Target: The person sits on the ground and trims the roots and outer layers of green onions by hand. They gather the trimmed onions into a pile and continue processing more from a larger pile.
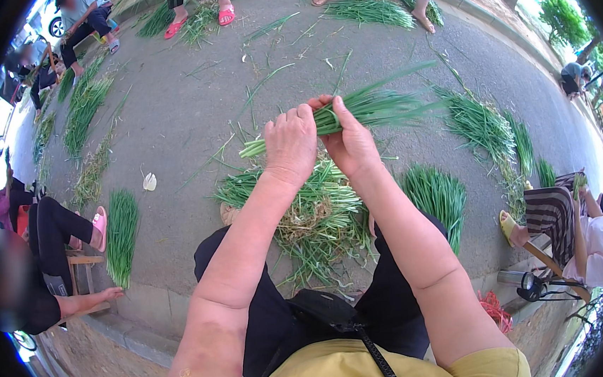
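Note:
My left hand [291, 143] is closed round the pale stem end of a bunch of chives [387, 105]. The cut ends stick out to its left, and the green leaves fan out to the right. Close beside it, my right hand [351, 140] grips the same bunch farther up, thumb on the near side. Both hands hold it off the ground in front of me. Below them, between my legs, lies a loose pile of chives [318, 219] with dry brown trimmings on top.
A neat stack of chives [436, 203] lies right of my legs, another bundle [122, 234] to the left. Scattered chives [481, 125] line the road farther right. Several seated people surround me, one with pink sandals [99, 229] at left. Red string [494, 309] lies by my right arm.

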The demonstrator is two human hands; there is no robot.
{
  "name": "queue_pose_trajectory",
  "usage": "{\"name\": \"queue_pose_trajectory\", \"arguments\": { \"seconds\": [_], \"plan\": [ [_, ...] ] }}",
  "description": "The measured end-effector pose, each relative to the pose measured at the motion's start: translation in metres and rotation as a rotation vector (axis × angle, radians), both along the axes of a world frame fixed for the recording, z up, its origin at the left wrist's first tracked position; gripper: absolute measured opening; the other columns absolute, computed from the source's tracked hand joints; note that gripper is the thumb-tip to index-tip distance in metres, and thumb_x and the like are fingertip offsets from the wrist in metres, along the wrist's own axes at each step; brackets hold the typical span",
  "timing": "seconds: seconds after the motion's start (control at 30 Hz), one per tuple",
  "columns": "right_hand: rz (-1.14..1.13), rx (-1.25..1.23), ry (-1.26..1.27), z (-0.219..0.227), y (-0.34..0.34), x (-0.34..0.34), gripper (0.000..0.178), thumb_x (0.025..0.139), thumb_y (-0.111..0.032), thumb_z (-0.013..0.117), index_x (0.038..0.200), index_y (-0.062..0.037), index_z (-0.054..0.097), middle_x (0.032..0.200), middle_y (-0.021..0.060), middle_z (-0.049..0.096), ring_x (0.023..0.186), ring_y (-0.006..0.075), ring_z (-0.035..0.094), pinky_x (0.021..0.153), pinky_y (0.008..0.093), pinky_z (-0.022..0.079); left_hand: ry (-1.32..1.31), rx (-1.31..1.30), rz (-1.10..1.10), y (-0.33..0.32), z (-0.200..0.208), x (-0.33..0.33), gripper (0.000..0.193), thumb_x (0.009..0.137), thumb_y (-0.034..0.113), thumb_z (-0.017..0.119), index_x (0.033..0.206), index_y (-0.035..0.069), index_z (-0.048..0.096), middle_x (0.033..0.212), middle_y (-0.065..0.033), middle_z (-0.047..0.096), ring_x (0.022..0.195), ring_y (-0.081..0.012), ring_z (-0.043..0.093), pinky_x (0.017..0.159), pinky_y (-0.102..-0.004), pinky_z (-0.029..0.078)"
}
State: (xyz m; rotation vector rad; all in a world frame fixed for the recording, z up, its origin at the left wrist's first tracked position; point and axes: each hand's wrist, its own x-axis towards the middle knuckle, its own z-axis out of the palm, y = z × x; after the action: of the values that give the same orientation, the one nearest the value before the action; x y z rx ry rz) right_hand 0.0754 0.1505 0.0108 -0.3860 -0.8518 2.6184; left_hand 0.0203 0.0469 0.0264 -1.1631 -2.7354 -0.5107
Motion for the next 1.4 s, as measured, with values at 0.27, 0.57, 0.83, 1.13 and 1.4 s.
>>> {"name": "queue_pose_trajectory", "arguments": {
  "seconds": [0.27, 0.57, 0.83, 1.13, 1.4],
  "plan": [
    [0.048, -0.105, 0.138, 0.014, 0.046, 0.001, 0.022, 0.096, -0.022, 0.049, 0.104, -0.0025, 0.055, 0.108, 0.0132, 0.062, 0.112, 0.0276, 0.055, 0.096, 0.0399, 0.044, -0.487, 0.551, -0.307, -0.028, 0.019, -0.010, 0.093, 0.075, 0.035, 0.075, 0.145, 0.004, 0.022, 0.141, -0.0179, 0.038, 0.134, -0.0260, 0.033, 0.107, -0.0361, 0.027],
    [0.042, -0.168, 0.197, 0.029, 0.067, 0.013, 0.022, 0.096, -0.020, 0.049, 0.105, -0.0004, 0.052, 0.113, 0.0170, 0.060, 0.115, 0.0338, 0.053, 0.100, 0.0447, 0.042, -0.943, 1.094, 0.026, -0.057, 0.030, -0.053, 0.048, 0.092, 0.043, 0.053, 0.128, 0.012, 0.052, 0.114, -0.0023, 0.063, 0.107, -0.0136, 0.053, 0.100, -0.0359, 0.029],
    [0.098, -0.139, 0.175, 0.030, 0.068, 0.015, 0.022, 0.096, -0.019, 0.048, 0.105, -0.0001, 0.054, 0.112, 0.0173, 0.061, 0.116, 0.0333, 0.053, 0.100, 0.0445, 0.042, -0.550, 0.697, -0.233, -0.036, 0.027, -0.023, 0.031, 0.078, 0.031, 0.073, 0.093, 0.003, 0.069, 0.092, -0.0058, 0.067, 0.091, -0.0168, 0.059, 0.089, -0.0327, 0.041],
    [0.099, -0.077, 0.123, 0.030, 0.064, 0.014, 0.022, 0.097, -0.020, 0.047, 0.104, -0.0006, 0.055, 0.110, 0.0169, 0.062, 0.114, 0.0323, 0.055, 0.098, 0.0423, 0.043, -0.466, 0.571, -0.200, -0.033, 0.020, -0.025, 0.016, 0.079, 0.016, 0.071, 0.082, 0.001, 0.066, 0.082, -0.0036, 0.066, 0.084, -0.0119, 0.058, 0.080, -0.0291, 0.044],
    [0.104, -0.091, 0.140, 0.029, 0.069, 0.014, 0.021, 0.095, -0.019, 0.050, 0.103, -0.0001, 0.055, 0.108, 0.0172, 0.062, 0.113, 0.0338, 0.055, 0.099, 0.0440, 0.042, -0.988, 1.029, -0.216, -0.038, 0.013, -0.040, 0.005, 0.087, 0.009, 0.062, 0.087, 0.004, 0.062, 0.080, 0.0011, 0.062, 0.073, -0.0047, 0.054, 0.068, -0.0192, 0.043]
  ]
}}
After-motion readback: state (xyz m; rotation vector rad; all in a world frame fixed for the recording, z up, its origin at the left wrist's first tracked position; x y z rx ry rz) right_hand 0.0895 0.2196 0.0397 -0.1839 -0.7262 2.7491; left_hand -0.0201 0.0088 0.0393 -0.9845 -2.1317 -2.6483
